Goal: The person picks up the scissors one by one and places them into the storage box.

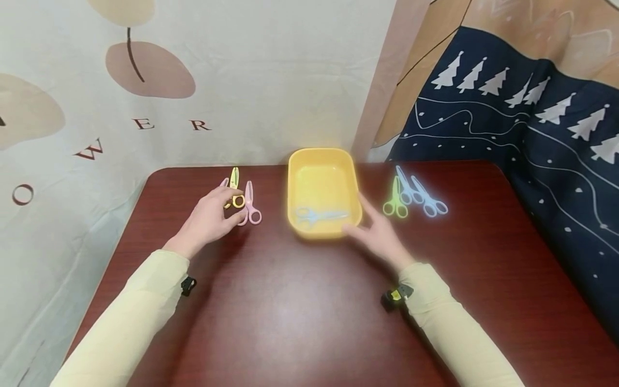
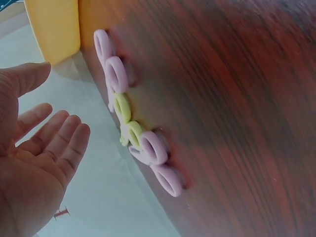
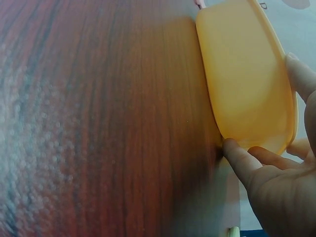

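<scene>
My left hand point(image 1: 208, 217) hovers over a group of small scissors at the left, its fingers apart and relaxed with nothing in them. Under and beside it lie yellow scissors point(image 1: 234, 183) between two pairs of pink scissors point(image 1: 249, 201), one partly hidden by the hand. The left wrist view shows the pink handles point(image 2: 117, 74) and yellow handles point(image 2: 122, 107) beyond the fingers. My right hand point(image 1: 379, 236) touches the near right corner of a yellow tray point(image 1: 321, 234), thumb and fingers spread along its sides point(image 3: 247, 74). Light-blue scissors point(image 1: 319, 215) lie in the tray.
Right of the tray lie green scissors point(image 1: 395, 199) and two pairs of blue scissors point(image 1: 427, 198). A pale printed cloth point(image 1: 261, 97) hangs behind the dark red wooden table point(image 1: 280, 301). Navy fabric with white trees point(image 1: 483, 118) hangs at the right.
</scene>
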Motion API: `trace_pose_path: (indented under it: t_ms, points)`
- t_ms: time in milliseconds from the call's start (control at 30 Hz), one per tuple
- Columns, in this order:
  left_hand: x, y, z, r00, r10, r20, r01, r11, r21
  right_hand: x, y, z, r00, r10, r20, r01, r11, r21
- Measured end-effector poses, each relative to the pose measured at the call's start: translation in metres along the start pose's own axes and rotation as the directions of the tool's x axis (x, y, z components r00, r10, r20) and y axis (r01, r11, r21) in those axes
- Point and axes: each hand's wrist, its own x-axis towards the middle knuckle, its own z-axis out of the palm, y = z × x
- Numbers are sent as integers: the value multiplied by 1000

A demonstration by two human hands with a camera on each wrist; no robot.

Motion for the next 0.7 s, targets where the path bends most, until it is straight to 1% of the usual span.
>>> trace_pose_path:
  t_ms: [233,367,500,700]
  points:
    - [-8,-9,-7,998,-58,18,58,997,47,0,0,1,1000,-14,2,14,1000,17]
    - [-11,-15,-10,995,-94,24,92,994,52,1,0,2,1000,-18,1,18,1000,9]
    - [-14,-20,-11,990,-140,27,138,989,61,1,1,2,1000,-20,-1,20,1000,5]
    - [-17,-26,-13,977,-210,29,208,976,70,0,1,1,1000,-18,4,18,1000,8]
